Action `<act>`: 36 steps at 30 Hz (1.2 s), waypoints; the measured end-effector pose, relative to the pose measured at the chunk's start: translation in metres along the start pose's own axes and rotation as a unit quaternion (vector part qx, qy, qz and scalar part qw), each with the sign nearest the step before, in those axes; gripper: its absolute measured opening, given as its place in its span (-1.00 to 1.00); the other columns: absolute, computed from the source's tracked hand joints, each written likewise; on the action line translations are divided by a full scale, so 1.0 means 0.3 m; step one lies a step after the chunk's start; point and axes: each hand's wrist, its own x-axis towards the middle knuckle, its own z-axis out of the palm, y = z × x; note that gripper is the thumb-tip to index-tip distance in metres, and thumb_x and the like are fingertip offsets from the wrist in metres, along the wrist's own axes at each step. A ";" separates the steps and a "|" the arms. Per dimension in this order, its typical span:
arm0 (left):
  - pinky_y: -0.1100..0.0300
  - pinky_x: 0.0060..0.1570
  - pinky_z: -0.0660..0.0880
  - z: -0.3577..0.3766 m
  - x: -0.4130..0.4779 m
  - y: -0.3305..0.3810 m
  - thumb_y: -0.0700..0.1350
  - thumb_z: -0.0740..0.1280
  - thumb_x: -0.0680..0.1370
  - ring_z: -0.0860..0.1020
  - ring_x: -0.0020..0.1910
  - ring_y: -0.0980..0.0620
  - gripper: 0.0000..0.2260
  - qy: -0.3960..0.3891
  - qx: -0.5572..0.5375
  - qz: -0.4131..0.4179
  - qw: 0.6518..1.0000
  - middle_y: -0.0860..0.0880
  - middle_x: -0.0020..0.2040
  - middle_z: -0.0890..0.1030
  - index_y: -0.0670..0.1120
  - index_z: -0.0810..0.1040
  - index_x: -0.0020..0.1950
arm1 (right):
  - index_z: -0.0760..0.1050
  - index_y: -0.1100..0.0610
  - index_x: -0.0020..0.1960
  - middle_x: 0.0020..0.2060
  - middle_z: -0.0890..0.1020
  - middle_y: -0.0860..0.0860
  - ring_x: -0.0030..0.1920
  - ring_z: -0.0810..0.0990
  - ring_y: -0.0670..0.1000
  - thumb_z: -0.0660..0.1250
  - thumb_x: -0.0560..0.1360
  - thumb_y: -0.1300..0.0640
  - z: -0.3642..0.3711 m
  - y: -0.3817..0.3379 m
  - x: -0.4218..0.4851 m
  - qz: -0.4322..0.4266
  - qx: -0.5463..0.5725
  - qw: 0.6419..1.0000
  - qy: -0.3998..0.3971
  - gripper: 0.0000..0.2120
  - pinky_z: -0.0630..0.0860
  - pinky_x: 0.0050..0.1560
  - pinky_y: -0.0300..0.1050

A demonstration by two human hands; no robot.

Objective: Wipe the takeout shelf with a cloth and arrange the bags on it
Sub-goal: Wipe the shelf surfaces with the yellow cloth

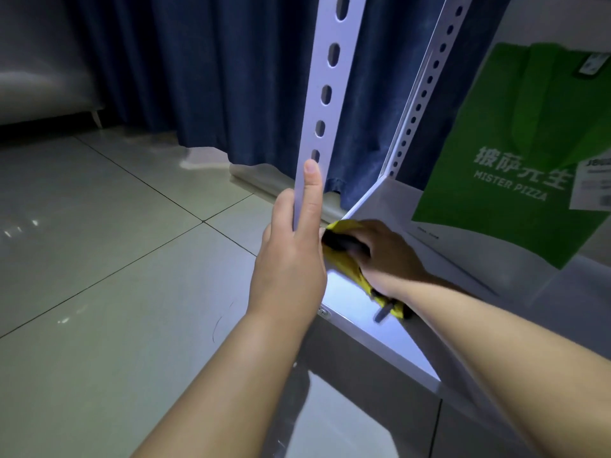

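My left hand (292, 259) grips the white perforated front post (325, 94) of the shelf, index finger stretched up along it. My right hand (386, 259) presses a yellow cloth (347, 266) with dark markings onto the white shelf board (390, 200), at its left end beside the post. A green takeout bag (522, 133) with white "MISTER PIZZA" lettering and a paper receipt stands on the board to the right of my right hand, apart from it.
A second perforated post (426, 84) rises at the back of the shelf. Dark blue curtains (215, 77) hang behind. Glossy pale floor tiles (99, 259) spread to the left. A grey sofa (39, 77) sits at the far left. A lower shelf level (347, 408) shows below.
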 end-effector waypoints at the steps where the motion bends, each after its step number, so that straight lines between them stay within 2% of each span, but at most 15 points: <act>1: -0.03 -0.23 0.49 0.000 -0.002 0.002 -0.29 0.19 0.55 0.38 -0.18 -0.06 -0.21 0.002 -0.001 0.000 1.000 0.01 0.11 0.35 0.20 -0.30 0.47 | 0.39 -0.31 0.22 0.28 0.39 -0.12 0.17 0.47 0.10 0.12 0.53 -0.15 0.003 -0.004 0.032 0.056 -0.042 0.997 0.013 -0.72 0.42 0.17 0.00; 4: -0.04 -0.20 0.50 0.000 -0.002 0.003 -0.31 0.19 0.54 0.38 -0.16 -0.06 -0.20 -0.001 -0.014 -0.003 1.000 0.01 0.10 0.34 0.21 -0.29 0.47 | 0.38 -0.25 0.23 0.29 0.36 -0.07 0.17 0.43 0.17 0.09 0.53 -0.21 0.022 -0.044 0.063 0.125 -0.072 0.990 0.005 -0.70 0.37 0.16 0.04; 8: -0.04 -0.24 0.49 -0.001 0.001 -0.002 -0.34 0.22 0.52 0.38 -0.16 -0.05 -0.17 -0.007 -0.010 0.002 1.000 -0.01 0.11 0.35 0.20 -0.27 0.48 | 0.33 -0.32 0.25 0.29 0.41 -0.19 0.23 0.44 0.03 0.03 0.45 -0.25 0.031 -0.060 -0.070 -0.049 0.010 0.998 -0.036 -0.62 0.40 0.24 -0.02; 10: -0.04 -0.23 0.50 -0.003 0.000 -0.005 -0.34 0.22 0.52 0.39 -0.16 -0.06 -0.16 -0.007 -0.012 0.006 1.000 0.00 0.12 0.35 0.20 -0.29 0.47 | 0.36 -0.34 0.23 0.27 0.42 -0.22 0.24 0.44 -0.04 0.07 0.46 -0.24 0.004 -0.024 -0.073 -0.059 0.044 0.996 -0.041 -0.64 0.38 0.26 -0.06; 13: -0.03 -0.19 0.50 -0.002 -0.001 -0.007 -0.36 0.21 0.51 0.40 -0.14 -0.08 -0.14 -0.008 -0.019 -0.001 1.000 0.01 0.15 0.34 0.22 -0.31 0.46 | 0.40 -0.23 0.26 0.29 0.42 -0.10 0.20 0.49 0.10 0.16 0.54 -0.04 -0.009 0.038 0.021 0.034 -0.034 0.999 0.005 -0.69 0.42 0.20 0.04; 15: -0.02 -0.19 0.50 0.002 -0.003 -0.004 -0.40 0.20 0.49 0.39 -0.15 -0.07 -0.12 0.000 -0.018 0.002 1.000 0.01 0.14 0.33 0.22 -0.29 0.47 | 0.37 -0.18 0.30 0.31 0.38 -0.03 0.16 0.48 0.20 0.12 0.56 -0.02 0.002 0.035 0.067 0.115 -0.094 0.989 0.022 -0.67 0.41 0.18 0.08; 17: 0.01 -0.20 0.49 0.010 -0.004 -0.004 -0.41 0.20 0.49 0.37 -0.14 -0.07 -0.13 0.008 -0.014 0.005 1.000 0.00 0.12 0.34 0.21 -0.27 0.48 | 0.34 -0.17 0.31 0.32 0.34 -0.03 0.13 0.44 0.21 0.08 0.56 -0.05 0.025 0.004 0.068 0.146 -0.131 0.980 0.022 -0.67 0.38 0.16 0.07; 19: 0.05 -0.14 0.47 0.019 -0.008 -0.006 -0.40 0.19 0.49 0.40 -0.06 -0.11 -0.18 0.014 -0.016 -0.001 1.000 -0.04 0.17 0.35 0.17 -0.20 0.51 | 0.35 -0.24 0.26 0.32 0.33 -0.07 0.13 0.43 0.19 0.04 0.54 -0.13 0.032 -0.025 0.028 0.130 -0.107 0.986 0.016 -0.68 0.36 0.12 0.03; 22: -0.01 0.20 0.42 0.031 -0.021 0.000 -0.37 0.17 0.51 0.35 0.28 -0.20 -0.33 0.018 -0.049 -0.036 0.998 -0.10 0.39 0.29 0.06 0.02 0.53 | 0.32 -0.28 0.28 0.34 0.32 -0.13 0.17 0.42 0.16 0.05 0.53 -0.13 0.017 -0.039 -0.066 0.092 -0.057 0.994 -0.019 -0.67 0.40 0.17 0.06; 24: -0.05 0.12 0.49 0.030 -0.043 0.011 -0.41 0.16 0.50 0.38 0.19 -0.18 -0.22 0.015 -0.077 -0.048 0.996 -0.06 0.32 0.31 0.19 -0.07 0.51 | 0.34 -0.28 0.28 0.28 0.41 -0.18 0.17 0.46 0.08 0.11 0.54 -0.06 -0.002 -0.036 -0.143 0.041 -0.018 0.999 -0.026 -0.67 0.43 0.16 -0.01; 27: 0.13 0.08 0.46 0.031 -0.086 0.029 -0.43 0.19 0.48 0.38 0.19 -0.05 -0.14 0.017 -0.065 -0.086 0.994 0.00 0.36 0.25 0.29 -0.14 0.48 | 0.36 -0.35 0.20 0.07 0.48 -0.34 0.10 0.50 -0.10 0.19 0.52 0.02 -0.050 -0.023 -0.259 0.019 0.072 0.996 -0.049 -0.67 0.44 0.06 -0.15; 29: 0.24 0.06 0.34 0.046 -0.131 0.055 -0.35 0.24 0.52 0.33 0.25 0.03 -0.25 0.021 -0.037 -0.117 0.992 -0.03 0.42 0.19 0.17 -0.05 0.51 | 0.35 -0.38 0.17 0.08 0.49 -0.33 0.10 0.49 -0.12 0.23 0.51 0.03 -0.085 0.014 -0.329 0.020 0.075 0.995 -0.054 -0.65 0.46 0.09 -0.12; 31: 0.21 0.08 0.34 0.071 -0.187 0.095 -0.27 0.28 0.53 0.25 0.31 0.02 -0.39 0.010 -0.020 -0.146 0.989 -0.06 0.41 0.16 0.02 0.11 0.50 | 0.38 -0.40 0.15 0.09 0.51 -0.31 0.09 0.50 -0.15 0.27 0.49 0.05 -0.122 0.060 -0.398 0.034 0.090 0.994 -0.057 -0.63 0.46 0.11 -0.13; 33: 0.09 0.16 0.39 0.099 -0.248 0.141 -0.21 0.31 0.53 0.21 0.29 -0.02 -0.52 -0.022 -0.005 -0.162 0.986 -0.06 0.37 0.17 -0.05 0.29 0.43 | 0.40 -0.46 0.09 0.03 0.52 -0.34 0.04 0.51 -0.22 0.31 0.48 0.07 -0.161 0.112 -0.465 0.053 0.114 0.990 -0.060 -0.59 0.45 0.04 -0.20; 36: 0.08 0.10 0.42 0.127 -0.313 0.216 -0.15 0.30 0.54 0.21 0.26 -0.04 -0.66 -0.095 -0.009 -0.170 0.981 -0.05 0.31 0.26 -0.04 0.43 0.31 | 0.42 -0.51 0.00 -0.05 0.53 -0.38 -0.08 0.51 -0.30 0.37 0.47 0.08 -0.224 0.187 -0.558 0.086 0.149 0.984 -0.057 -0.56 0.37 -0.12 -0.37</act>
